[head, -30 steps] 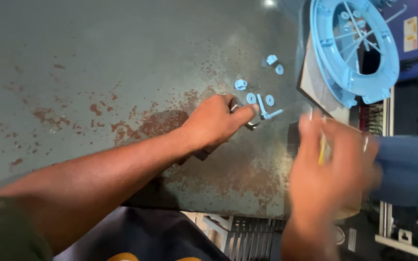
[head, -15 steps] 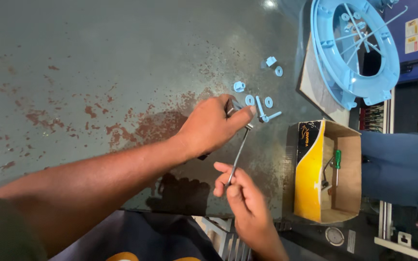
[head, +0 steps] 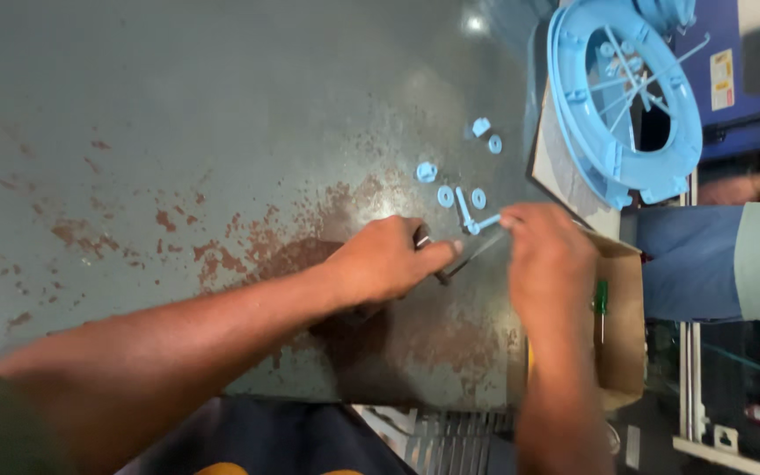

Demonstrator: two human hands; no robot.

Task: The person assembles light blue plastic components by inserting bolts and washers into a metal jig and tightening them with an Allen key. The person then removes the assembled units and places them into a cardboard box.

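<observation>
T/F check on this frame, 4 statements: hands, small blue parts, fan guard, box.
1. The left hand grips a dark part on the rusty metal table. True.
2. The right hand is inside the cardboard box. False: it is over the table edge, holding a thin tool.
3. The small blue parts lie in the box. False: they are loose on the table.
4. A round blue fan guard sits at the table's far right. True.

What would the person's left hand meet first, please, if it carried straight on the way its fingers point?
Probably the left hand would meet the slim metal tool held by the right hand; depth is unclear.
</observation>
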